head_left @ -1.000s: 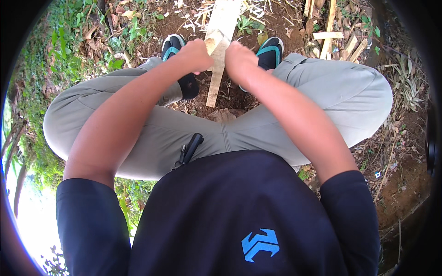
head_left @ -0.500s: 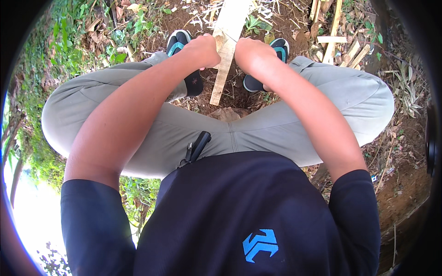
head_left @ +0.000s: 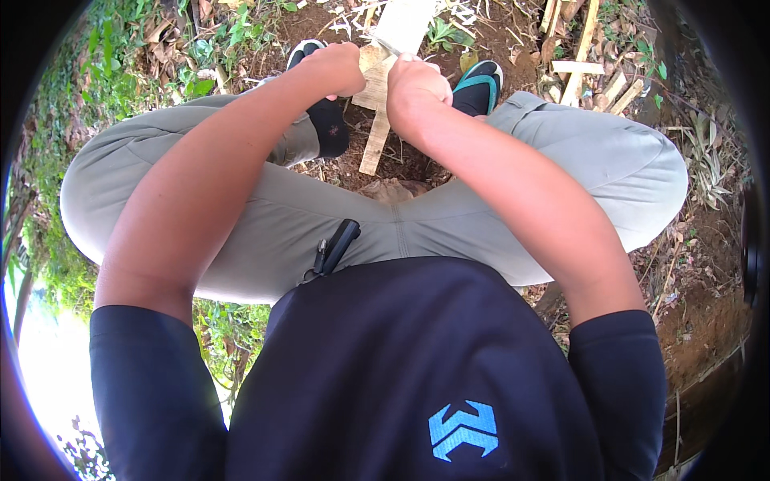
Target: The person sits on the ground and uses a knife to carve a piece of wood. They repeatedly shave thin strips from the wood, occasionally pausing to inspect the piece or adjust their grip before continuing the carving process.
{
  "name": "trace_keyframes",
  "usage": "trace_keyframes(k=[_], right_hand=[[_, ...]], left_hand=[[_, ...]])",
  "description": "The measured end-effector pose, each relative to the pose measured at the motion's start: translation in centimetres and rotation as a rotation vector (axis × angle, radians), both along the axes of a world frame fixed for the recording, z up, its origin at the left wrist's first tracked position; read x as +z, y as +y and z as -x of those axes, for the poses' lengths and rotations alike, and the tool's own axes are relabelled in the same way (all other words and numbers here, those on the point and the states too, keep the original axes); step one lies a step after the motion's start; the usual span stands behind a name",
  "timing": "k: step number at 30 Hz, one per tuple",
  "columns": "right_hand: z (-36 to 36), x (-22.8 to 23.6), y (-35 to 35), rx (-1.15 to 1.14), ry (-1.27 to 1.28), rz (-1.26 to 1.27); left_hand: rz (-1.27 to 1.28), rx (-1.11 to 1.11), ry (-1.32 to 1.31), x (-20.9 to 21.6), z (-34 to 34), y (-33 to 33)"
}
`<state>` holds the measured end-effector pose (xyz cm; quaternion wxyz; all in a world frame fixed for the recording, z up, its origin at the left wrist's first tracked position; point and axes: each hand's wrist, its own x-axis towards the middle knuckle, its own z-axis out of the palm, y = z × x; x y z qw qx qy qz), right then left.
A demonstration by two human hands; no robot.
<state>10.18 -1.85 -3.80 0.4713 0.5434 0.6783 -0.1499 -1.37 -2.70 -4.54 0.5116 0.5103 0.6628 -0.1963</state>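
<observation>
Left hand (head_left: 341,68) gripped pale wood strip (head_left: 375,120); right hand (head_left: 413,84) closed on thin blade (head_left: 387,46), hardly visible. Likely mid-shaving; next stroke needed steady strip.

Left hand (head_left: 341,68) and right hand (head_left: 413,84) grip pale wooden strip (head_left: 375,120) between sandalled feet.

You squat outdoors in a garden plot: bare soil (head_left: 706,321), weeds (head_left: 104,64), dry leaves (head_left: 160,32), wood offcuts (head_left: 593,72).
</observation>
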Motion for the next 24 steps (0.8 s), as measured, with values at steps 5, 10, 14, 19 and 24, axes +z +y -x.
trace_keyframes(k=[5,10,14,19,24], right_hand=[[0.8,-1.0,-0.2,0.037,0.028,-0.086],[1.1,-3.0,0.1,0.161,0.014,-0.100],[-0.5,-5.5,1.4,0.207,0.107,-0.168],[-4.2,-3.6,5.3,0.191,0.235,0.035],[-5.9,-0.4,5.7,0.157,0.307,0.031]], left_hand=[[-0.013,-0.026,-0.013,-0.6,0.7,0.2],[-0.006,0.019,-0.005,-0.3,-0.1,0.4],[0.013,-0.034,-0.051,-0.3,0.0,1.0],[-0.051,0.034,-0.075,0.0,-0.7,-0.2],[-0.002,0.060,-0.107,0.4,-0.4,0.1]])
